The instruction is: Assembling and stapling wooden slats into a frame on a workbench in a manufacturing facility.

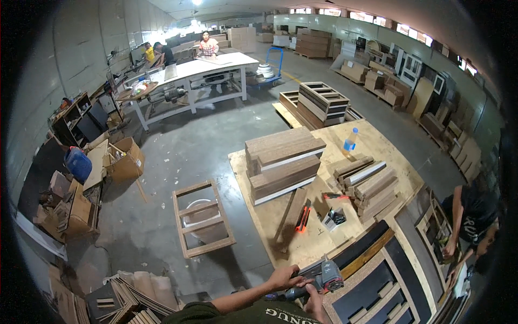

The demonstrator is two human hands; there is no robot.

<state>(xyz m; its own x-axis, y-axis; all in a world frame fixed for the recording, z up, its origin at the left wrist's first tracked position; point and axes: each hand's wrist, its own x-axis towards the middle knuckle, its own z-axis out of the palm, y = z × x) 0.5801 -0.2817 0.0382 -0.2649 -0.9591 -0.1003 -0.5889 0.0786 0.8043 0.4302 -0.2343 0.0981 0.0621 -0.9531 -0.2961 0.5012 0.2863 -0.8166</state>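
Note:
A grey and red power tool (330,274), shaped like a nail gun, is held low in front of my body, over the near edge of the work table. My left hand (284,278) is closed at its dark, narrow part. Close by, my right hand (314,300) has its fingers closed at the tool's lower end; part of its grip is hidden. The hands almost meet. Just beyond the tool lies a dark panel frame with wooden strips (372,251). A small white box of dark small parts (334,217) rests on the plywood table (270,229).
Stacked boards (283,162), wood strips (372,186), an orange and black cutter knife (303,216) and a bottle (350,140) occupy the table. Left of it, a wooden frame (186,237) lies over a white bucket. A co-worker (475,216) bends at the right; others stand near a white table (216,63).

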